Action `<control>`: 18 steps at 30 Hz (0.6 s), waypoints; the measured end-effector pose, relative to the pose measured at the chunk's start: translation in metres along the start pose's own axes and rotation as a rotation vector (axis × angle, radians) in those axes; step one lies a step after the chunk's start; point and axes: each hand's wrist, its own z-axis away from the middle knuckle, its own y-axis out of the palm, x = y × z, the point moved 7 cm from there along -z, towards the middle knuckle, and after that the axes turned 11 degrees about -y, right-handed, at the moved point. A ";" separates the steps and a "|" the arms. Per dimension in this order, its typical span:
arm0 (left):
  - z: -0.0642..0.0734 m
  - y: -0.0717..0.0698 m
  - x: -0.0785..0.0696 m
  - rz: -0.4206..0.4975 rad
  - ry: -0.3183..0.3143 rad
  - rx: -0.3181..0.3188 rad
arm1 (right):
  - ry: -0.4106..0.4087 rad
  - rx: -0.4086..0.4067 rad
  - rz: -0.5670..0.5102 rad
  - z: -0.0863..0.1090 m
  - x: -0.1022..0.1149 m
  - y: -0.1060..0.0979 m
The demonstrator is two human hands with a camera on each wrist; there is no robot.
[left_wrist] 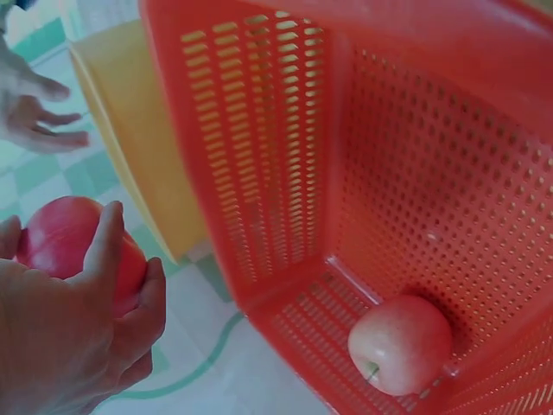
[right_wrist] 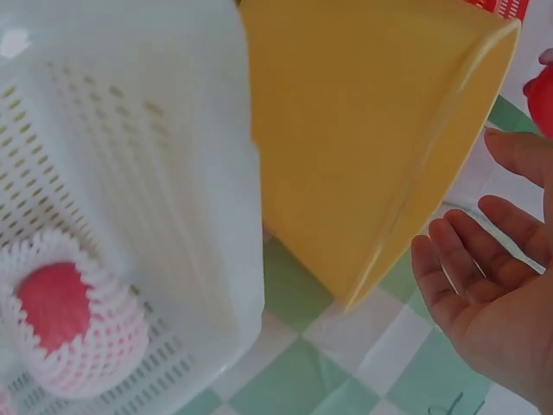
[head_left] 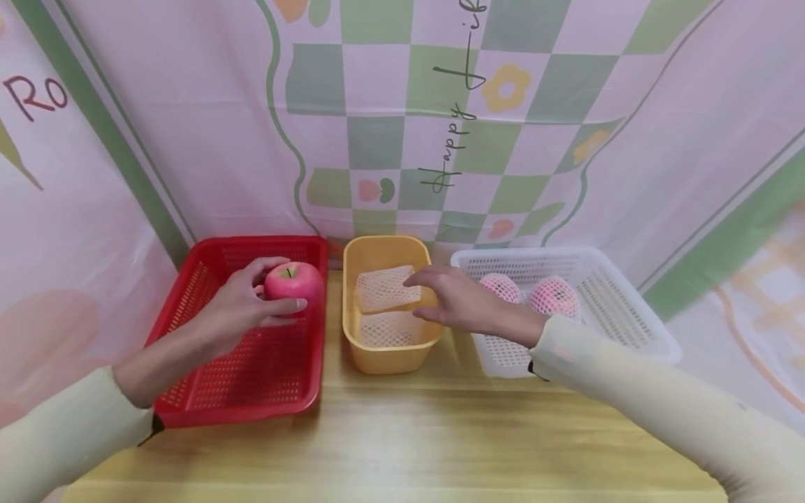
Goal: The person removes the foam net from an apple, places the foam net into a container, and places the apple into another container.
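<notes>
My left hand (head_left: 235, 307) grips a bare red apple (head_left: 294, 281) over the red basket (head_left: 251, 381), with fingers behind it and the thumb along its front. Deeper in that basket lies a second bare apple (left_wrist: 402, 346), seen in the left wrist view. My right hand (head_left: 462, 297) hangs at the right rim of the yellow bin (head_left: 393, 360), its fingers relaxed and apart, holding nothing. Inside the bin are white foam net sleeves (head_left: 385, 288), close to the right fingertips.
To the right stands a white basket (head_left: 619, 307) with two net-wrapped apples (head_left: 553, 297) under and beyond my right forearm. All three containers stand in a row on a wooden table (head_left: 402, 433). Behind them hangs a checkered cloth (head_left: 377, 77).
</notes>
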 end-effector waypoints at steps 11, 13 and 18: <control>-0.023 -0.011 0.004 -0.017 -0.036 -0.059 | 0.107 -0.001 0.037 0.030 -0.017 -0.025; -0.027 -0.013 0.005 -0.019 -0.037 -0.066 | 0.130 -0.004 0.035 0.037 -0.021 -0.030; -0.038 -0.017 0.009 -0.030 -0.034 -0.090 | 0.209 -0.008 0.040 0.059 -0.033 -0.043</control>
